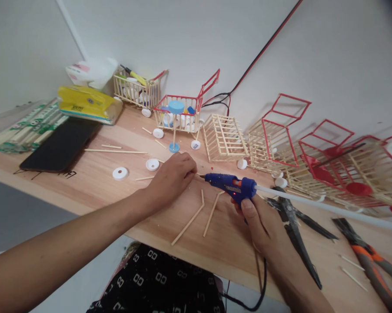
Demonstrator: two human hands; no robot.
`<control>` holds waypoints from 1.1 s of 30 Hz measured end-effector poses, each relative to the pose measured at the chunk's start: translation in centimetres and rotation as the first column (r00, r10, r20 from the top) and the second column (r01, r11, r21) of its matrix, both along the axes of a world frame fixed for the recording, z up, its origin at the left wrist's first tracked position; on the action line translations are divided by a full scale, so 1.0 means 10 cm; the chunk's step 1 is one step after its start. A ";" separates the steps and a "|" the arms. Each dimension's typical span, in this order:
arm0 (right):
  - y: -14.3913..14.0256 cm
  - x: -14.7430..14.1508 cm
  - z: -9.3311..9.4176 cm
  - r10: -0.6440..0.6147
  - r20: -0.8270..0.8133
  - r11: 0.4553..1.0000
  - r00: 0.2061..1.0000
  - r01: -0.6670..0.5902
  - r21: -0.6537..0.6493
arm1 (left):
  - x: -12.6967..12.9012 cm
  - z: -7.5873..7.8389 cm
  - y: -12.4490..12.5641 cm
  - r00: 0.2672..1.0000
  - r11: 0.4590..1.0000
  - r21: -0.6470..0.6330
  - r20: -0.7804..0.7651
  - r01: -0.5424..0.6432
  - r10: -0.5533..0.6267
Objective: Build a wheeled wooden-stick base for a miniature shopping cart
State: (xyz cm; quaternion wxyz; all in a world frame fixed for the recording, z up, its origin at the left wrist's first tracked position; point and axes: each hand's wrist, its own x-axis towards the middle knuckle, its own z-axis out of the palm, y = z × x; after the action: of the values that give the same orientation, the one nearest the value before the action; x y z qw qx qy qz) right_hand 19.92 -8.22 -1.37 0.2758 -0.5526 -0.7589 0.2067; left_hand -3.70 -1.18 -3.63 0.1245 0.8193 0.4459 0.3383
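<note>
Two hands: both at work over table (94,191), seen from head view only.
Landmark: glue gun (230,186), blue, lit red dot on side, nozzle pointing left.
Right hand (259,226): wrapped round gun's grip, fingers clamped on it, thumb up along the body.
Glue stick (313,203): white rod jutting from gun's rear, running right of gun.
Left hand (173,178): just left of gun's nozzle, fingers curled together, pinching down on a thin stick (199,175) at the tabletop; tip barely shows, so exact grip cannot be told.
Handling, stick: judged very light, stiff but snappable, best pinched near the end away from the nozzle.
Handling, gun: judged light, rigid, hot at the nozzle; hold by grip only.
Loose sticks (200,215): below and left of gun, lying flat, near both hands.
Caps (120,173): white discs, well left of gun.
Carts (179,114): stick-built, red-trimmed, behind gun along the wall.
Cage (222,138): bare stick frame, just behind gun.
Pliers (368,256): right of gun, beyond black snips (295,230).
Phone (61,145): far left of gun.
</note>
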 end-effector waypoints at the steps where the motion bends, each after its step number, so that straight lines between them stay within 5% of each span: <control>1: 0.00 0.00 0.00 -0.001 -0.003 1.000 1.000 0.001 -0.002 | 0.00 0.00 0.00 1.000 1.000 -0.006 0.000 -0.002 0.002; 33: -0.01 -0.02 0.03 -0.038 -0.002 0.999 0.999 0.038 0.011 | 0.00 0.00 0.00 1.000 1.000 -0.003 -0.010 -0.002 0.002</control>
State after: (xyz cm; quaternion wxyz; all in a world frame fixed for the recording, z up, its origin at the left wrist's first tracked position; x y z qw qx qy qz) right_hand 19.73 -8.31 -1.11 0.2832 -0.5651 -0.7493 0.1975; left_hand -3.72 -1.15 -3.65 0.1230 0.8202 0.4480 0.3338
